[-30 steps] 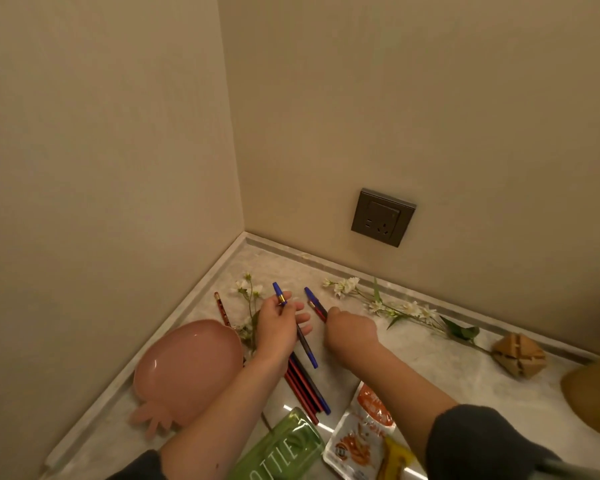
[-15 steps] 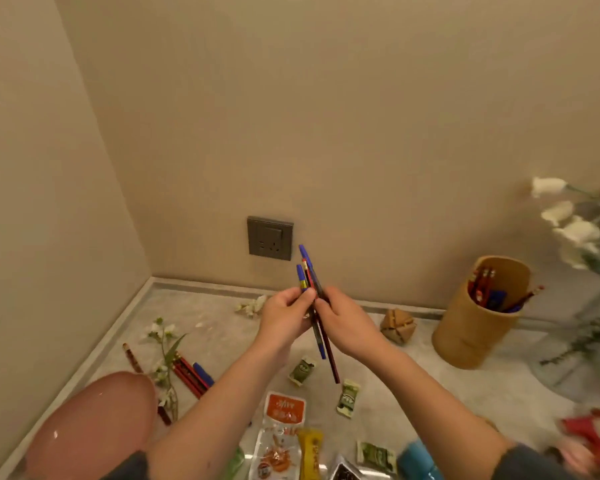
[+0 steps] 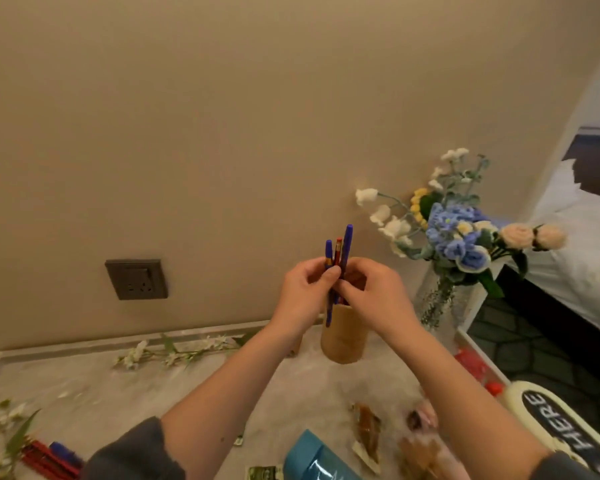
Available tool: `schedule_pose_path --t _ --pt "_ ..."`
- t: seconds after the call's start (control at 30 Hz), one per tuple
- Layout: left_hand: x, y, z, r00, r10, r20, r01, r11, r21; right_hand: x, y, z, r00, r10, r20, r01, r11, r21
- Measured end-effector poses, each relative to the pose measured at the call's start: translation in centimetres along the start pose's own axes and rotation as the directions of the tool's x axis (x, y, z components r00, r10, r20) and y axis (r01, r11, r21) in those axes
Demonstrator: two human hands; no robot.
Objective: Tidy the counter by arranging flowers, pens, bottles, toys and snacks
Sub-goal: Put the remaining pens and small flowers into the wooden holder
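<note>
Both hands hold a small bunch of pens (image 3: pixel 338 249), blue and red, upright above the wooden pen holder (image 3: pixel 343 341). My left hand (image 3: pixel 303 292) grips the bunch from the left and my right hand (image 3: pixel 374 292) pinches it from the right. The pens' lower tips hang at the holder's rim. More red and blue pens (image 3: pixel 51 457) lie at the counter's lower left. A loose white flower stem (image 3: pixel 174 351) lies along the back wall. A glass vase of flowers (image 3: pixel 458 237) stands right of the holder.
Snack packets (image 3: pixel 368 434) and a blue bottle (image 3: pixel 312 459) lie near the counter's front edge. A white sign reading HERE (image 3: pixel 555 420) and red toys (image 3: pixel 471 365) sit at the right. A wall socket (image 3: pixel 136 279) is on the back wall. A bed shows beyond the counter's right end.
Both hands lifted pens off the counter, joined them into one bunch and carried it right, over the pen holder. My view swung right with them.
</note>
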State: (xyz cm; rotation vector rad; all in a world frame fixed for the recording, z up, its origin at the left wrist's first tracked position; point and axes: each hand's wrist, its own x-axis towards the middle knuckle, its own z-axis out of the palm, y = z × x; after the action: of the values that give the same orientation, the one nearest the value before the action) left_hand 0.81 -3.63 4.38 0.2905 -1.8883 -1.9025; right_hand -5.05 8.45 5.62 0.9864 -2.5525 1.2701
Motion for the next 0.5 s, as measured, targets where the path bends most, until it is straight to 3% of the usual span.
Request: schedule_pose_path --t 0.17,0.5 --pt "2.5 1.1 3.0 0.956 0.292 0.021 -0.288 0.921 0.262 1.9 1.8 -3.4 0.998 -0.026 -0.057 0.019 0.993 -0.119" --pt "5.7 -1.7 4.9 0.952 0.303 0.033 -0.294 0.887 0.355 4.1 5.5 -3.2 0.999 0.035 -0.021 -0.039 0.966 -0.255"
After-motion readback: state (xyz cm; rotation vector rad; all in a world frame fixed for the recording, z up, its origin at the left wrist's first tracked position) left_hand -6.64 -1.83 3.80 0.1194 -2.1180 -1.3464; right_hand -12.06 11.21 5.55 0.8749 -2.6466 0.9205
